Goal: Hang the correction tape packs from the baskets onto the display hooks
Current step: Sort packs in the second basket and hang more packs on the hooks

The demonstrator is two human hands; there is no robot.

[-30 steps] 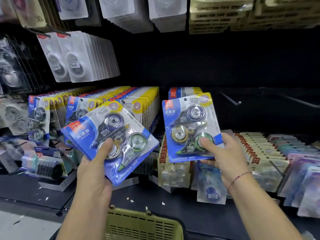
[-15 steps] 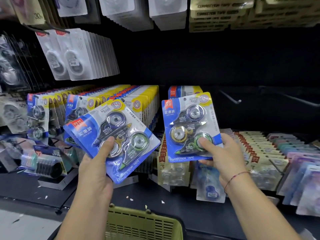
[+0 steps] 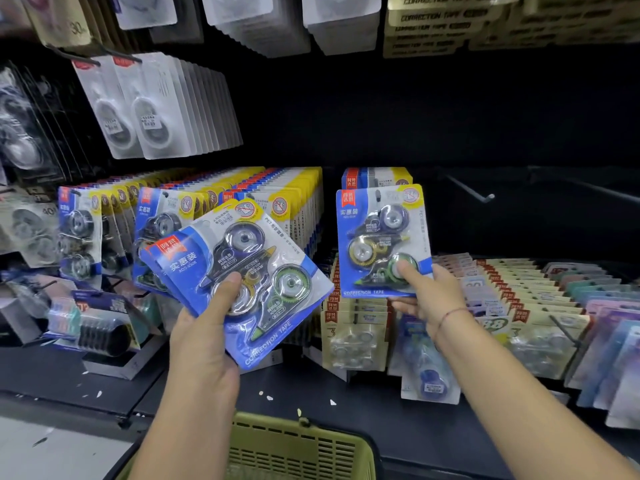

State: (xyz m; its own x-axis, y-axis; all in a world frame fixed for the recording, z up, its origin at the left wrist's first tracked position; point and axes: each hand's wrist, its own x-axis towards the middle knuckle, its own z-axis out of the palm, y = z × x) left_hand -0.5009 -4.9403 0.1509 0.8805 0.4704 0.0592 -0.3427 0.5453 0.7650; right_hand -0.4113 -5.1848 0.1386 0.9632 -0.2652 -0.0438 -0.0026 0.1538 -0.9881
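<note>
I see two blue three-dispenser packs: left pack (image 3: 239,282), tilted counter-clockwise above the olive basket (image 3: 298,448); right pack (image 3: 382,240), upright just before a hung pack (image 3: 377,176), left of a bare display hook (image 3: 471,192).

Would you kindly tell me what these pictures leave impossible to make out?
Head view only.
- Basket: its contents, cut off by the bottom edge.
- Left hand: how many more lie behind its tilted pack, which covers them.
- Right hand: whether its upright pack is on a hook; the card hides it.
- White packs: label print blurred.
</note>
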